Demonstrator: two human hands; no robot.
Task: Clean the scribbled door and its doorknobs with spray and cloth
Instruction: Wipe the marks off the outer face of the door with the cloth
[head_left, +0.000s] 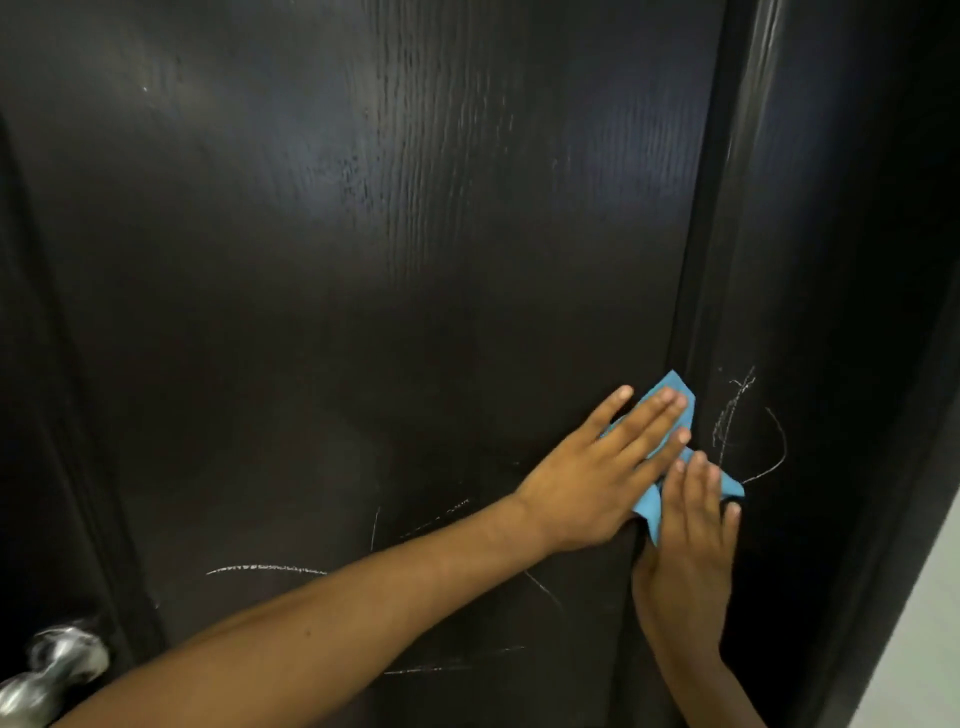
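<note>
A dark wood-grain door (363, 260) fills the view, with white scribbles (748, 431) on its right raised strip and more lines low on the panel. A blue cloth (652, 506) lies flat against the door near the groove. My left hand (597, 467) presses on the cloth with straight fingers. Just below and to the right, my right hand (691, 551) also presses flat on the cloth. A shiny metal doorknob (57, 660) sits at the bottom left, blurred. No spray bottle is in view.
A vertical groove (706, 234) separates the main panel from the right strip. A pale wall or floor edge (930, 639) shows at the bottom right, beyond the door frame.
</note>
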